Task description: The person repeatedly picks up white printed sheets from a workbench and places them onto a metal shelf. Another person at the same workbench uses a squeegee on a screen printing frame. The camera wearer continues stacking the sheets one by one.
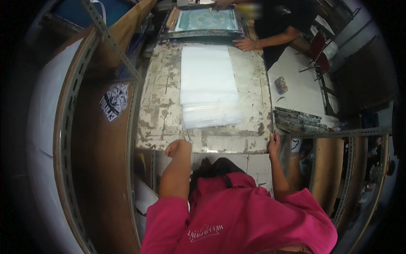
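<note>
A stack of thin white sheets (209,80) lies lengthwise on the stained worktable (163,97), its near edges fanned out in several layers. At the table's front edge, just below the stack's near left corner, is my left hand (178,147). Its wrist is bent and its fingers curl inward; whatever they may hold is hidden. My right hand (274,144) rests against the front right corner of the table, fingers stretched along the side edge. Neither hand touches the sheets.
Across the table a co-worker's hand (246,44) rests beside a framed printing screen (207,20). Metal shelving with a brown board (99,169) stands close on my left. Paint-stained bars (300,120) lie at right, near a red chair (319,51) and a small tub (281,85).
</note>
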Demonstrator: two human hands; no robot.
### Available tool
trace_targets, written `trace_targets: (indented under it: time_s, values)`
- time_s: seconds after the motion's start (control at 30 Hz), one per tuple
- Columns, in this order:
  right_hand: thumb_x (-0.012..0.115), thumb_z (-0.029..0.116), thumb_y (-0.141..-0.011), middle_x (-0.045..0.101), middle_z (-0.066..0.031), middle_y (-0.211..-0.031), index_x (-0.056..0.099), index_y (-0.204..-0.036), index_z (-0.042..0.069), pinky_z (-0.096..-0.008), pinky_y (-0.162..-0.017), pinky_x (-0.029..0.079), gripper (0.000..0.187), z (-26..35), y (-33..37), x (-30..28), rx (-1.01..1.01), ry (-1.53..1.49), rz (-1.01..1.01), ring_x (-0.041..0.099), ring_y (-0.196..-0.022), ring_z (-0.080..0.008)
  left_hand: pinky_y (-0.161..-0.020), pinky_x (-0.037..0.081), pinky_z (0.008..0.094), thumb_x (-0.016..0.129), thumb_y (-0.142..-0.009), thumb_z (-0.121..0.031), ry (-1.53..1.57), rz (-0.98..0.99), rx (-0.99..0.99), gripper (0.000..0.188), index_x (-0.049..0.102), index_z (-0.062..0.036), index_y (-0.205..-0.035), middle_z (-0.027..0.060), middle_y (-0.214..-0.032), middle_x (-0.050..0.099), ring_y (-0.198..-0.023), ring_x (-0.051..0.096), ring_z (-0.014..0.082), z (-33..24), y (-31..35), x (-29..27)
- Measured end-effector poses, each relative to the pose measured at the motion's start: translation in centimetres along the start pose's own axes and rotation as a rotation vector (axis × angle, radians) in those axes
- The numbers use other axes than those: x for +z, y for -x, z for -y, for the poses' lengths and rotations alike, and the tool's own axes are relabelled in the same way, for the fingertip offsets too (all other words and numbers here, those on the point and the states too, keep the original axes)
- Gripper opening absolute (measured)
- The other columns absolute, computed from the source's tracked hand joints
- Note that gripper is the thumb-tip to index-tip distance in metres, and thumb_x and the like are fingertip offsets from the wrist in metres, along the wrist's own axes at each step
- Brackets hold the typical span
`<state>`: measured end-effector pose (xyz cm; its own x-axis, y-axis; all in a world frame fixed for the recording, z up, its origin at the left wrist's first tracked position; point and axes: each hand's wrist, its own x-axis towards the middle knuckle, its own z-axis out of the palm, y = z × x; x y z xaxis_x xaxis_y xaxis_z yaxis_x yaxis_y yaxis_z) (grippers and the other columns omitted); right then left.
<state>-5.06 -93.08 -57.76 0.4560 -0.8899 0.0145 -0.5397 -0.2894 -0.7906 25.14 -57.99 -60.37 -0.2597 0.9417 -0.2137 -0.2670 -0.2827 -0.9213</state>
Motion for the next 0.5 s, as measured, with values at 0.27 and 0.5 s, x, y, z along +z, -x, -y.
trace_targets:
  time_s: [0.27,0.5]
  values:
    - [0.057,0.032,-0.096,0.05,-0.0226,-0.134,0.034,-0.145,0.001,-0.0334,-0.104,0.034,0.062,1.3,-0.1,-0.9,0.155,-0.079,0.081,0.047,-0.124,-0.0268,-0.077,0.049,0.0382,0.034,-0.098,-0.031,0.068,0.134,-0.058,0.048,0.066,-0.0058,-0.071,0.0129,-0.077,0.068,-0.073,0.063,0.031,2.2,0.7,0.9]
    - [0.061,0.032,-0.094,0.051,-0.0203,-0.131,0.025,-0.15,0.008,-0.0358,-0.106,0.031,0.071,4.2,0.5,0.9,0.127,-0.109,0.016,0.043,-0.126,-0.0271,-0.078,0.049,0.0381,0.035,-0.098,-0.031,0.252,0.224,-0.118,0.047,0.066,-0.006,-0.073,0.0127,-0.078,0.068,-0.074,0.064,0.0307,2.7,-0.1,0.9]
